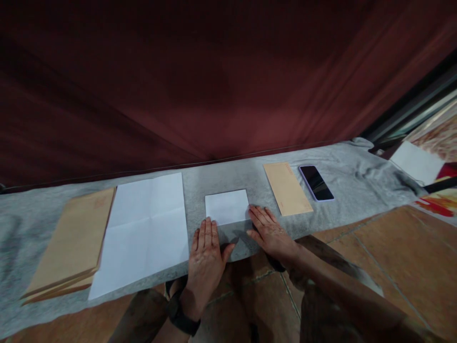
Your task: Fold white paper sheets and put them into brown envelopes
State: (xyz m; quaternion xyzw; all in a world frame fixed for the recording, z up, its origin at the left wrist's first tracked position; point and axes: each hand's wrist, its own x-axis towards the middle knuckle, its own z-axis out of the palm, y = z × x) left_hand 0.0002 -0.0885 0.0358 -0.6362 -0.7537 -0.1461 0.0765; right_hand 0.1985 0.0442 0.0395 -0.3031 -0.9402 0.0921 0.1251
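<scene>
A small folded sheet of white paper (227, 206) lies flat on the grey cloth in front of me. My left hand (205, 255) rests palm down with its fingertips at the paper's near left corner, fingers stretched out and thumb apart. At the near right corner, my right hand (269, 231) lies flat, its fingers touching the paper's edge. Neither hand grips anything. To the left is a larger stack of white paper (143, 233) with crease lines. On the right sits a single brown envelope (287, 188).
A pile of brown envelopes (71, 238) lies at the far left, beside the white sheets. A phone (316, 183) in a purple case is right of the single envelope. A dark red curtain (228, 85) hangs behind the narrow grey cloth-covered surface (342, 171). Tiled floor (400, 252) shows below.
</scene>
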